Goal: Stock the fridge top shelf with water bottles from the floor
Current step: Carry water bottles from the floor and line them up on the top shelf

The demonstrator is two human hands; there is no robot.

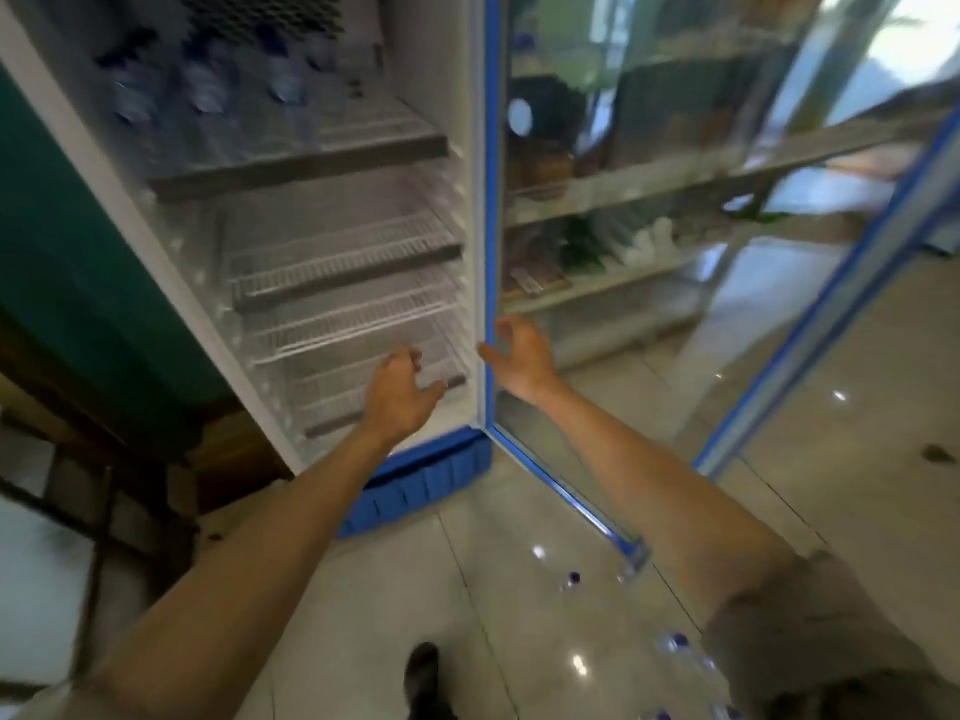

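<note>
The water bottles on the floor (pixel 571 580) lie scattered on the glossy tiles near the lower right, blue caps showing, with several more bottles (pixel 685 649) close by the person's right sleeve; the frame is smeared, so their exact count cannot be told. On the top shelf (pixel 301 166) of the fridge (pixel 457 200), a group of shelved bottles (pixel 208 90) already stands toward the left and back, leaving bare wire rack on the right side of that shelf. The shelves below hold nothing that I can see.

The step in hand appears to be a return for more stock: both arms reach out empty, low in front of the open cabinet. To do it well, the person should likely bend to the floor, take a bottle by its body in each hand, and set them upright on the free right part of the top shelf, beside those standing there, pressing none of them over.

The left hand (pixel 402 387) hovers before the lowest racks with fingers loosely curled and thumb apart, holding nothing. The right hand (pixel 519 356) is spread, fingers relaxed, just beside the hinge edge where the glass door (pixel 675 252) meets the cabinet; whether a fingertip touches the blue frame I cannot tell.
</note>
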